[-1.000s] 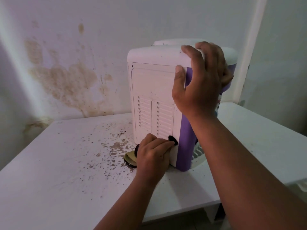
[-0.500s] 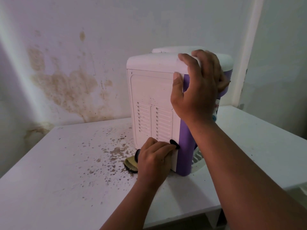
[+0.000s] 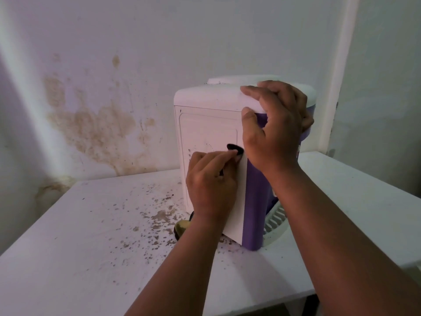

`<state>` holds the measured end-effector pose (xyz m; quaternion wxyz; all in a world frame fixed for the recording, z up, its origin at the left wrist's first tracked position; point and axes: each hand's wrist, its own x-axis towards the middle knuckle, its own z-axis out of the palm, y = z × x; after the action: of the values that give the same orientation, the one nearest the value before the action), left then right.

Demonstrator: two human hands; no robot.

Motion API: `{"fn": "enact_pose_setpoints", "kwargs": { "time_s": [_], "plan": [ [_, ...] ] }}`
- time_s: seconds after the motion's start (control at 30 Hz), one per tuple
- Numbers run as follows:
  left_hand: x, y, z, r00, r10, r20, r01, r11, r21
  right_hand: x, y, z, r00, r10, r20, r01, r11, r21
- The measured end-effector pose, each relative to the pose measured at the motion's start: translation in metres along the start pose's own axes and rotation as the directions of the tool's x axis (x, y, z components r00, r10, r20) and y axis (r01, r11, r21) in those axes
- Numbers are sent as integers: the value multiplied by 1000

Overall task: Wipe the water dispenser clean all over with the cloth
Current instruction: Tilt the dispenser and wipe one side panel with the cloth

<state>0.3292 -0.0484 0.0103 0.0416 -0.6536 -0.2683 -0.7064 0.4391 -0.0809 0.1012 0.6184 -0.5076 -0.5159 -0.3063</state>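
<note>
The water dispenser (image 3: 206,124), white with purple sides, stands on the table with its back panel toward me. My left hand (image 3: 211,181) presses a dark cloth (image 3: 234,148) against the middle of that panel; only a small black bit of cloth shows past my fingertips. My right hand (image 3: 275,128) grips the dispenser's top right rear corner, fingers curled over the lid edge and thumb on the purple side. My left hand covers the vents on the panel.
The white table (image 3: 91,258) is speckled with dark dirt left of the dispenser. A yellowish, dark-edged thing (image 3: 182,227) lies at the dispenser's base beside my left wrist. A slotted white drip tray (image 3: 274,218) juts out to the right. A stained wall stands behind.
My left hand has slid with the cloth from the bottom of the back panel up to its middle. My right hand keeps its grip on the top corner.
</note>
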Motion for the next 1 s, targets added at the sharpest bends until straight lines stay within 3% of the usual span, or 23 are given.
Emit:
{"fn": "enact_pose_setpoints", "kwargs": {
  "time_s": [0.23, 0.43, 0.7, 1.0],
  "plan": [
    [40, 20, 5, 996, -59, -61, 55, 996, -74, 5, 5, -11, 997, 21, 71, -33, 984, 176],
    [39, 24, 1, 998, -63, 0, 62, 996, -64, 7, 5, -15, 990, 50, 130, -79, 971, 227],
    [-7, 13, -10, 990, -63, 129, 63, 998, 1, 4, 2, -15, 990, 36, 136, -64, 976, 209],
    [-76, 4, -22, 944, -116, 310, 92, 992, 91, -10, 5, -11, 976, -21, 216, 7, 998, 67]
  ]
}}
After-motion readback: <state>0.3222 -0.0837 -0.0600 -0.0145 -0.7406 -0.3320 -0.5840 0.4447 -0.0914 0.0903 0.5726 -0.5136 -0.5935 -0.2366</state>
